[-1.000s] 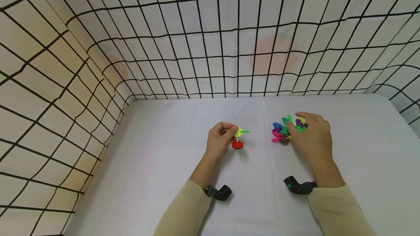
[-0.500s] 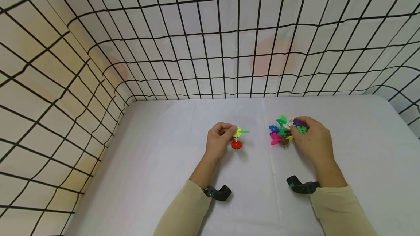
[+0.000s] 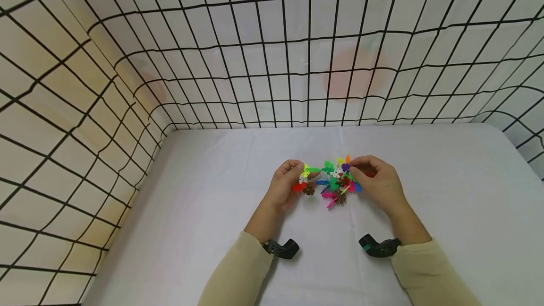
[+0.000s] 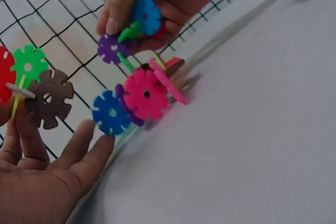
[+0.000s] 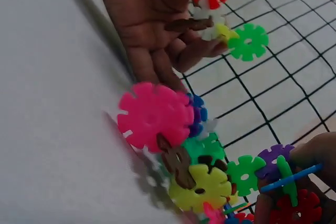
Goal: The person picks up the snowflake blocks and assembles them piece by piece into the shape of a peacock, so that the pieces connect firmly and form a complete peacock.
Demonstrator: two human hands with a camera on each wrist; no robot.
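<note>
My left hand (image 3: 280, 182) pinches a small cluster of snowflake building discs, with a red disc (image 4: 4, 74), a green disc (image 4: 30, 65) and a brown disc (image 4: 51, 98). In the right hand (image 3: 380, 181) is a larger, many-coloured cluster (image 3: 333, 183) of interlocked discs, gripped at its right end by a purple disc (image 4: 112, 49). The two clusters are close together. Extended fingers of the left hand reach under the larger cluster, their tips right at its blue disc (image 4: 111, 113). A pink disc (image 5: 152, 116) faces the right wrist camera.
A white cloth (image 3: 204, 230) covers the table. Black wire mesh (image 3: 293, 60) stands along the back and the sides, with pale patterned fabric behind it. Each wrist wears a black strap-mounted camera, the left camera (image 3: 284, 249) and the right camera (image 3: 379, 247).
The right hand has taken hold of the large cluster and carried it left to the left hand. The small cluster has turned slightly, and its brown disc now shows.
</note>
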